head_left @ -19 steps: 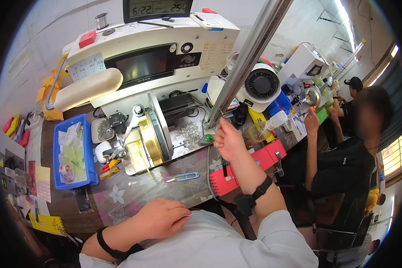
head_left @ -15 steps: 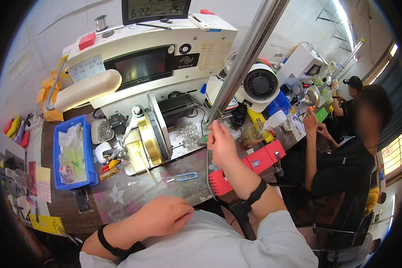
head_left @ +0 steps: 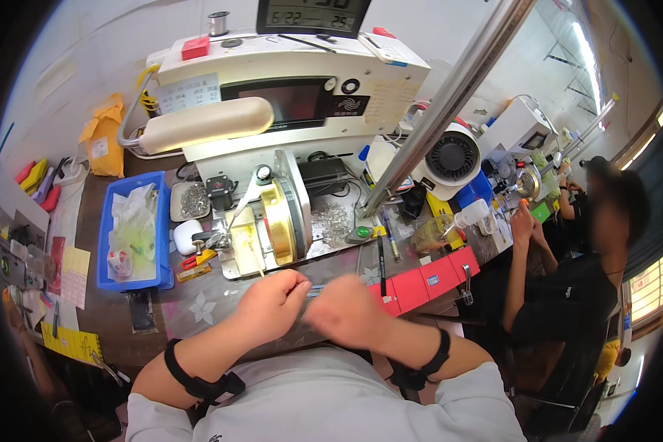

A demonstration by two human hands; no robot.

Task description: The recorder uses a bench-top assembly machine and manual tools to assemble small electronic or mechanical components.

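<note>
One right hand [head_left: 350,311], blurred, fingers bunched; cannot tell whether holding anything. Just beside, not touching: left hand [head_left: 272,298], fingers curled inward, grip cannot tell. Between both hands: blue snips [head_left: 314,290], mostly hidden, on bench [head_left: 184,309]. Beyond right hand: red case [head_left: 435,281]. Farther, beyond left hand: gold wheel [head_left: 276,221].

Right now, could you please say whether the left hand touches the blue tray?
Apart: the head view shows tabletop between the left hand and the blue tray.
</note>
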